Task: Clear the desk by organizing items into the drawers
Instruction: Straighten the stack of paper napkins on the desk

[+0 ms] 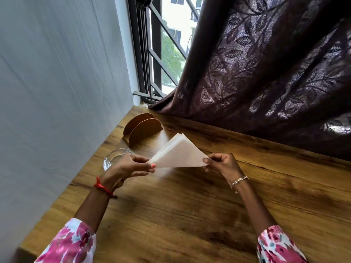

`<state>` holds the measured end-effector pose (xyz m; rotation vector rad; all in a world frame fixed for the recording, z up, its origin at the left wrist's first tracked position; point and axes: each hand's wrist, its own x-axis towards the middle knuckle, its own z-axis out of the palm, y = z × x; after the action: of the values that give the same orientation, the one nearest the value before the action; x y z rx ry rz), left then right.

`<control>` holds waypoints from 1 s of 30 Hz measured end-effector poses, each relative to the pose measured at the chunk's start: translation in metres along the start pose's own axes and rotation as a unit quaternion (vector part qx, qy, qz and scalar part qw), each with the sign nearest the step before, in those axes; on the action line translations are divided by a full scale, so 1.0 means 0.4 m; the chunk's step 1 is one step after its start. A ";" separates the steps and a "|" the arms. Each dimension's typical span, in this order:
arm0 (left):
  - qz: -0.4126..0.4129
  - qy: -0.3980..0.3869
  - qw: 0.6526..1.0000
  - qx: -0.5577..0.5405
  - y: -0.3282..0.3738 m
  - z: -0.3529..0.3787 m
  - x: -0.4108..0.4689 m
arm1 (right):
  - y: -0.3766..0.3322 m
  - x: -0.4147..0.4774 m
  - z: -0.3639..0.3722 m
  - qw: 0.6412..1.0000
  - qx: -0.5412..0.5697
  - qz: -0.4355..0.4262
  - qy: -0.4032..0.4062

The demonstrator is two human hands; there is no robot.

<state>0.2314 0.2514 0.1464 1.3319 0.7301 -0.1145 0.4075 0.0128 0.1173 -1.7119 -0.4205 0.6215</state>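
A stack of white paper napkins (177, 151), folded into a triangle, hangs just above the wooden desk (190, 215). My left hand (129, 168) pinches its left corner and my right hand (221, 164) pinches its right corner. Behind the napkins, an empty copper-coloured napkin holder (142, 130) with two half-round plates stands near the desk's back corner. A clear glass dish (114, 158) sits at the desk's left edge, partly hidden by my left hand. No drawer is in view.
A white wall (57, 92) runs along the desk's left edge. A dark brown leaf-patterned curtain (266, 73) hangs over the desk's far edge. A barred window (165, 54) shows between wall and curtain.
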 end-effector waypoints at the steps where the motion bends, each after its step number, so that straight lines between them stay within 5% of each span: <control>1: 0.038 0.024 0.998 0.039 -0.001 -0.002 -0.001 | -0.005 0.007 0.008 1.000 -0.007 0.000 -0.004; 10: 0.253 0.295 0.915 0.110 0.029 -0.086 0.024 | -0.162 0.165 0.144 0.959 -0.236 -0.156 0.032; 18: 0.342 0.423 0.815 0.201 0.077 -0.170 0.087 | -0.259 0.327 0.299 0.913 -0.303 -0.262 0.072; 23: 0.315 0.443 0.807 0.231 0.058 -0.190 0.143 | -0.220 0.401 0.355 0.917 -0.331 -0.213 0.062; 30: 0.256 0.400 0.843 0.254 0.005 -0.221 0.194 | -0.152 0.446 0.390 0.917 -0.368 -0.150 0.015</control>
<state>0.2558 0.3574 0.1015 2.0794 1.0437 0.7774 0.4568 0.2523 0.1208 -2.2939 -0.9642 0.2062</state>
